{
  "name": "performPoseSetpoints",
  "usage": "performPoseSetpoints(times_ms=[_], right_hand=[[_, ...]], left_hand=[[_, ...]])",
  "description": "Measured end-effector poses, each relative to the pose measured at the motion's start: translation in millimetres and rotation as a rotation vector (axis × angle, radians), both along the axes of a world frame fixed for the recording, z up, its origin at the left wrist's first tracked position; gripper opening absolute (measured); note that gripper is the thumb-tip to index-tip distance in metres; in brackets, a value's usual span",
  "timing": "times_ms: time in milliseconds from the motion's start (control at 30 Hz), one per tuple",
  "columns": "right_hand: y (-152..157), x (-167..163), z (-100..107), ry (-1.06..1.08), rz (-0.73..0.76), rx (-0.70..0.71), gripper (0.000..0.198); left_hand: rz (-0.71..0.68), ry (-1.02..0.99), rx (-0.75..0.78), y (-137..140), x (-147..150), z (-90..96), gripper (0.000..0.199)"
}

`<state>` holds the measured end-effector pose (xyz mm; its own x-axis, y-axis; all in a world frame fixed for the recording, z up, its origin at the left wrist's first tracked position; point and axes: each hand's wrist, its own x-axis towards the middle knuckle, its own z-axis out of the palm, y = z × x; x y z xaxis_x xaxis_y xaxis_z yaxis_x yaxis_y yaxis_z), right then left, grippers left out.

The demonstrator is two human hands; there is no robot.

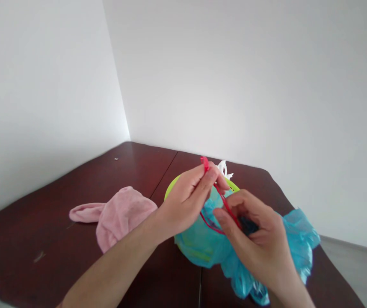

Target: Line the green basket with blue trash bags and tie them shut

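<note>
A yellow-green basket [170, 188] stands on the table, with a thin blue plastic bag [199, 248] over its front and inside it. The bag's loose part bunches to the right, behind and below my right hand [263, 239]. A red drawstring [209, 226] loops above the basket's opening. My left hand [190, 192] pinches it between thumb and fingers, and a short red end sticks up past the fingertips. My right hand is closed on the lower right stretch of the same drawstring. Something dark behind its fingers is too hidden to name.
A pink fluffy cloth [125, 218] lies crumpled left of the basket, beside my left forearm. White crumpled plastic [223, 168] shows behind the basket. The dark reddish table [84, 184] meets white walls, with its right edge dropping to a pale floor [359, 261].
</note>
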<state>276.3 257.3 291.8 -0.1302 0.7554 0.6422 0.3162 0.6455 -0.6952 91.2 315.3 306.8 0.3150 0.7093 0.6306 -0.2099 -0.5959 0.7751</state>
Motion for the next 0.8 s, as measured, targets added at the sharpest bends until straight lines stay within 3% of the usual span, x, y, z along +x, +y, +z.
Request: performPoseSetpoints(times_ms=[100,167,233,333,533,700,800], right_hand=[[-1,2,-2,0.216,-0.162,0.028,0.029],[0,7,-5,0.196,-0.119,-0.081,0.02],[0,14,-9,0.079,0.0,-0.204,0.023],[-2,20,-13,0.055,0.066,-0.215,0.04],[-3,3,-3,0.032,0.105,-0.102,0.029],[0,-7,3,-0.056,0.062,-0.099,0.005],[2,-4,1,-0.069,0.102,-0.125,0.015]], left_hand=[[-0.123,-0.283,-0.038,4,2,1.6,0.054],[-0.209,-0.377,-0.05,4,3,3.8,0.056],[-0.253,-0.411,-0.086,3,2,6.0,0.054],[-0.239,-0.43,-0.139,1,1,7.9,0.053],[-0.091,-0.272,-0.143,-7,1,6.4,0.051],[-0.268,-0.232,-0.208,-11,-1,2.2,0.059],[-0.349,-0.268,-0.225,-8,-5,0.5,0.059]])
